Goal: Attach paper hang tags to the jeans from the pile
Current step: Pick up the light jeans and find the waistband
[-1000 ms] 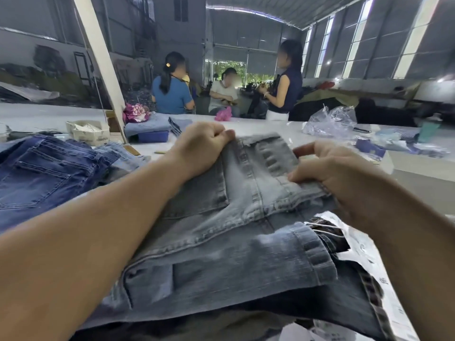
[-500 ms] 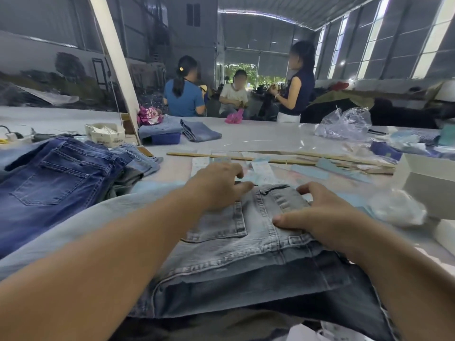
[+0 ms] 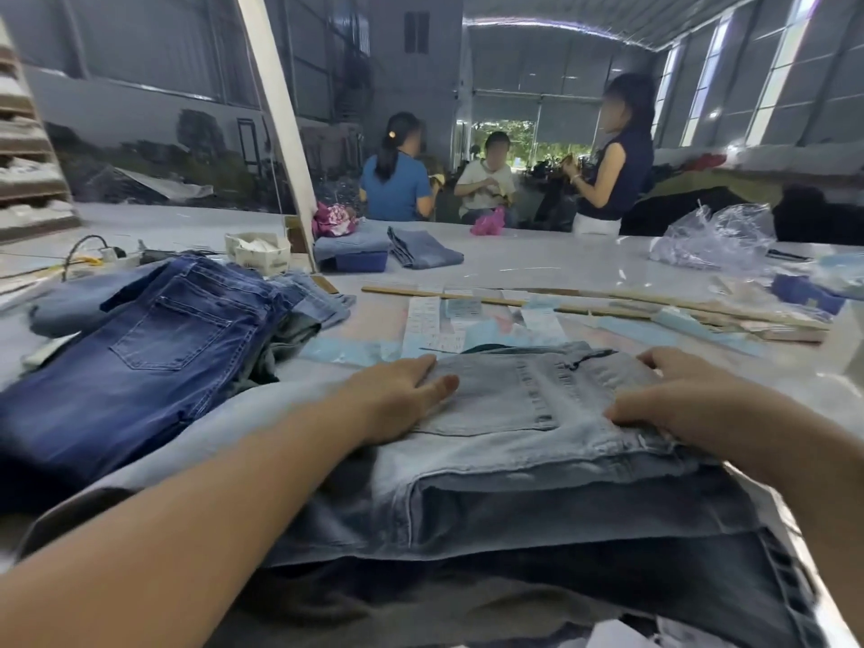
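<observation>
A heap of dark blue denim jeans (image 3: 154, 357) blocks the left side of the desk (image 3: 537, 268). Beyond the folded pale grey jeans (image 3: 528, 404), loose paper tag strips (image 3: 423, 322) and long wooden sticks (image 3: 608, 304) clutter the way. The far middle lies open; crumpled clear plastic bags (image 3: 710, 236) crowd the far right.

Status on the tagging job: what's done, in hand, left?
Done: nothing visibly tagged. In hand: the left hand and right hand press the light grey jeans flat on the table. Left: fetch a paper tag, attach it, then the dark blue jeans pile.
</observation>
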Available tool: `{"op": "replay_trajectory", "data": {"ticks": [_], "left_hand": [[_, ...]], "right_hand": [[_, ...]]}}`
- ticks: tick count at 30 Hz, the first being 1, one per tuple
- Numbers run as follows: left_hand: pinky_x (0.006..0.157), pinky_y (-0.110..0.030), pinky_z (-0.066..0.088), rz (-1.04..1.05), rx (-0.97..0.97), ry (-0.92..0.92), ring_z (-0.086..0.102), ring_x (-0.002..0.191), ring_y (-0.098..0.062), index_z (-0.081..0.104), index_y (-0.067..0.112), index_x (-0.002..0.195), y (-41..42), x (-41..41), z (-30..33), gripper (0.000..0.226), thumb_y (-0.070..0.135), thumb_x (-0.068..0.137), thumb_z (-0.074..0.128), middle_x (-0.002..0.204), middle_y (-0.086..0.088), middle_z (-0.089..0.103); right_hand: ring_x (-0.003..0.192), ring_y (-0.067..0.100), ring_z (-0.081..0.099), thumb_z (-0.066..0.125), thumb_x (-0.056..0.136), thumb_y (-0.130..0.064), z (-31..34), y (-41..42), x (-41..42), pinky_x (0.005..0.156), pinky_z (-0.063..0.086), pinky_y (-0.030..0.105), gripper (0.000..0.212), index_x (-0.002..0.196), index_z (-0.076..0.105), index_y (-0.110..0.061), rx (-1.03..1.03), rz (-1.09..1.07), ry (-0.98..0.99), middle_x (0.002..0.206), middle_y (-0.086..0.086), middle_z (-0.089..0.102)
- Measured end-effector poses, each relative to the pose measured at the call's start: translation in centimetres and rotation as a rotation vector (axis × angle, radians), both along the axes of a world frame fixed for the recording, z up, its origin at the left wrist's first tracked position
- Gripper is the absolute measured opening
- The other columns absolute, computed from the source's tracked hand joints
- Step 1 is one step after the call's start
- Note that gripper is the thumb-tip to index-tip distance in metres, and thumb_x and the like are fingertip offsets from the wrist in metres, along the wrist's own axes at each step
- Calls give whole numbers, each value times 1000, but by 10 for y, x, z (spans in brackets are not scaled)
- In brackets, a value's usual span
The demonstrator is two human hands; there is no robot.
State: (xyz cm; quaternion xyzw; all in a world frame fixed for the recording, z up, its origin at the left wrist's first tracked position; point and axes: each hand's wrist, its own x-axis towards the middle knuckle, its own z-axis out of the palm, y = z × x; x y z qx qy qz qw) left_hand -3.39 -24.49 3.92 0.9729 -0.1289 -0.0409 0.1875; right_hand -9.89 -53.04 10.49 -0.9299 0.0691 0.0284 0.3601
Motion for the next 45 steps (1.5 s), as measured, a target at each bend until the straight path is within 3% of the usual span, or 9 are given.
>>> {"op": "replay_trajectory", "data": {"ticks": [5,10,17,23,27,30,35,40,45], "left_hand": [[113,-31,26,-51,-68,59,35,141,-22,25,17,155,-4,1,21,107,83,70,26,159,-4,32],[83,-18,51,-187,-737,158,65,100,-3,56,19,121,-13,4,58,52,48,79,68,115,9,69],[106,-35,44,-340,-1033,400,62,118,-17,57,14,126,20,27,79,102,59,42,93,125,0,68],[93,-38,56,-354,-1246,769,67,106,-28,63,-3,123,32,38,50,89,34,48,97,119,-17,67],[82,-35,60,-305,-1354,504,70,89,-24,75,11,107,60,45,60,68,32,47,98,102,-12,72],[69,-30,60,-52,-1352,144,73,81,-21,79,16,95,99,50,87,47,28,52,92,98,-8,75],[78,-35,58,361,-1194,-327,75,86,-27,80,25,89,174,45,120,47,44,47,90,92,-6,77],[56,-20,55,471,-1071,-477,75,75,-16,80,33,80,237,29,118,37,48,46,88,83,1,78],[72,-28,57,445,-1059,-534,75,87,-20,79,30,86,296,31,120,37,35,52,92,94,-2,78]], "right_hand": [[75,23,73,84,70,-9,15,2,-6,73,59,54,56,105,55,-43,153,239,-391,91,1,73],[83,16,74,78,73,7,48,23,-7,63,62,45,72,109,54,-50,243,579,-585,102,-9,71],[89,17,72,73,66,-3,61,54,17,68,62,38,66,101,57,-56,411,818,-504,104,-9,71],[95,30,72,81,61,-15,50,79,53,75,59,39,74,118,52,-52,544,897,-323,108,3,72],[88,25,74,88,58,-11,54,99,82,68,60,33,96,138,38,-32,532,700,-340,101,6,75],[80,19,73,90,44,-43,61,128,108,62,54,32,101,130,43,-22,514,432,-346,96,4,72],[117,33,53,80,25,-75,54,200,134,86,47,49,130,139,39,-27,487,319,136,141,9,43],[98,33,69,81,53,-69,16,296,147,82,56,47,80,111,66,-17,761,640,515,107,13,73],[96,27,73,79,72,-38,1,385,166,79,61,39,45,112,74,-18,1087,737,471,107,8,75]]}}
